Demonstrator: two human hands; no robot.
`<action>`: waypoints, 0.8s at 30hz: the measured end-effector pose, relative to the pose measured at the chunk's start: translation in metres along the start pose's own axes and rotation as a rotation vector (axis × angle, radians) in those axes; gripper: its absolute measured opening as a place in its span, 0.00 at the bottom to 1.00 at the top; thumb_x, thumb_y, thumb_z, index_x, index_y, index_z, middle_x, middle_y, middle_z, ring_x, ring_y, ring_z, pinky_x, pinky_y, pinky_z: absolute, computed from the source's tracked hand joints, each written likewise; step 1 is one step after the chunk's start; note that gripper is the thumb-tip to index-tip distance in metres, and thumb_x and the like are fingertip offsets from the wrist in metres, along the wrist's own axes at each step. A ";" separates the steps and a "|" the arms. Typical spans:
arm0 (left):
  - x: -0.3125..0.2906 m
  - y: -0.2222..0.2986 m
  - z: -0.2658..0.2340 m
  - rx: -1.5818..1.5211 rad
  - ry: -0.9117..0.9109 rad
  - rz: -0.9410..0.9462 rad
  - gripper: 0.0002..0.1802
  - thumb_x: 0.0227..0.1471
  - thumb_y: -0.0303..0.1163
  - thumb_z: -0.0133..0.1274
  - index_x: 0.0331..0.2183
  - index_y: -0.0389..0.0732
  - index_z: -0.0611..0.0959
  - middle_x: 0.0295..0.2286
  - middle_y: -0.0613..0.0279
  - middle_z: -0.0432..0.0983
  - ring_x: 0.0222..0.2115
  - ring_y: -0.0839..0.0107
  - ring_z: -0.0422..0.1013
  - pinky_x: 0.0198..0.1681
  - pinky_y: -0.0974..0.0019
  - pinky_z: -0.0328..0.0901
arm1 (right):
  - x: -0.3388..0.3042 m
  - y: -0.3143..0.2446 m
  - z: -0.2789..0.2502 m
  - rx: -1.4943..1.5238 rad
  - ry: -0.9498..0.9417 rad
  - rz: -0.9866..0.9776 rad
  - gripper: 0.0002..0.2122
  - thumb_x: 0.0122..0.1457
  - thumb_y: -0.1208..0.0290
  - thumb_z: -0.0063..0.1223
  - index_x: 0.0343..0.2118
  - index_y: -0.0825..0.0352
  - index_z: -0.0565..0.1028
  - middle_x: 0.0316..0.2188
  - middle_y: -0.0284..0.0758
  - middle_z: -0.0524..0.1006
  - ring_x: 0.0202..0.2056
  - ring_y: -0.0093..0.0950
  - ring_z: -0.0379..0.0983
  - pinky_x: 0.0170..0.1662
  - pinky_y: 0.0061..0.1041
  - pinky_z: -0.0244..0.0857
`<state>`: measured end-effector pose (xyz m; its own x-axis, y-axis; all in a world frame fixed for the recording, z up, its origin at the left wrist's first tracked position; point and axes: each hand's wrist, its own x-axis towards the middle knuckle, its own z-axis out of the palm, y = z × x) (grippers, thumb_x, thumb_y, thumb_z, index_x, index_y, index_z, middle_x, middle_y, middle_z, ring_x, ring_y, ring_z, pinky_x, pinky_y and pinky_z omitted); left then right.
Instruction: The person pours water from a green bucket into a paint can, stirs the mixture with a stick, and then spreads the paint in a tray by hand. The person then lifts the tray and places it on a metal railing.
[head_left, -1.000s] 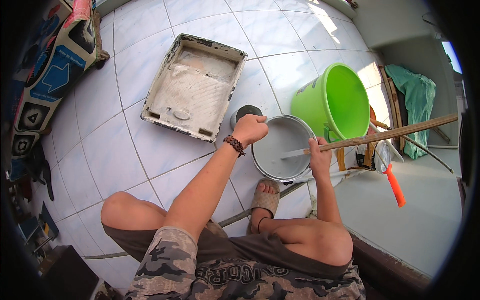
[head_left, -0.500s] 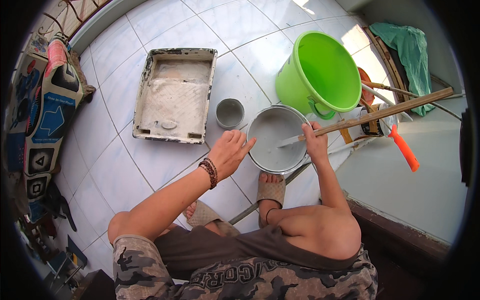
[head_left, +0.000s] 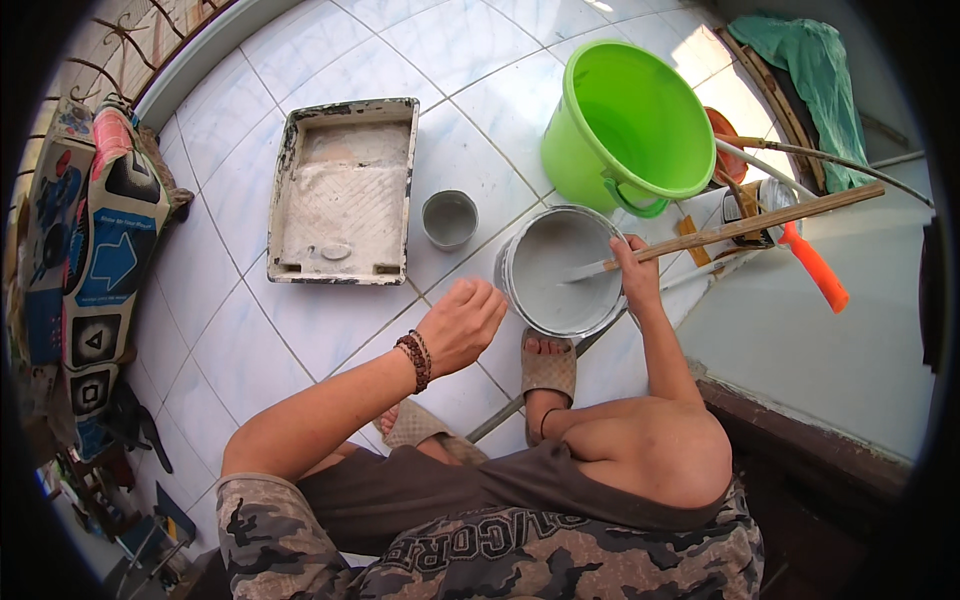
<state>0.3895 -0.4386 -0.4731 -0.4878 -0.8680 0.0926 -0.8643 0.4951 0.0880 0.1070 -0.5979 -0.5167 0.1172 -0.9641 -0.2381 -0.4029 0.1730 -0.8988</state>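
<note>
A round paint pail (head_left: 563, 275) of grey paint stands in front of me, its open top tilted toward me. At its right rim my right hand (head_left: 637, 272) is closed around a long wooden stick (head_left: 770, 222), whose paint-coated tip rests in the grey paint. My left hand (head_left: 463, 325) hovers just left of the pail, apart from its rim, with its fingers curled in; nothing shows in them. A small cup (head_left: 450, 220) with grey inside sits beyond that hand. Further left lies a paint-stained roller tray (head_left: 411, 190).
A green bucket (head_left: 560, 150) stands behind the pail. On the right are an orange-handled tool (head_left: 815, 268), a can (head_left: 760, 205) and a green cloth (head_left: 800, 75). Printed bags (head_left: 110, 250) line the left edge. My sandalled foot (head_left: 548, 362) is close below the pail.
My left hand has come off the pail's rim, drawing back toward me, and its fingers have curled in. My right hand keeps its hold on the stick at the rim.
</note>
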 end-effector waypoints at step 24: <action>0.040 -0.011 0.036 -0.558 0.133 -0.485 0.45 0.26 0.24 0.50 0.55 0.53 0.76 0.49 0.49 0.63 0.49 0.53 0.58 0.49 0.55 0.51 | 0.003 0.007 -0.001 0.043 0.007 0.015 0.13 0.59 0.63 0.54 0.35 0.70 0.77 0.24 0.24 0.69 0.29 0.16 0.61 0.33 0.20 0.58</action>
<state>0.3753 -0.4805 -0.5063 -0.0186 -0.9993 0.0316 -0.7710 0.0345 0.6359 0.1037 -0.5998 -0.5229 0.1051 -0.9626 -0.2496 -0.3654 0.1961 -0.9100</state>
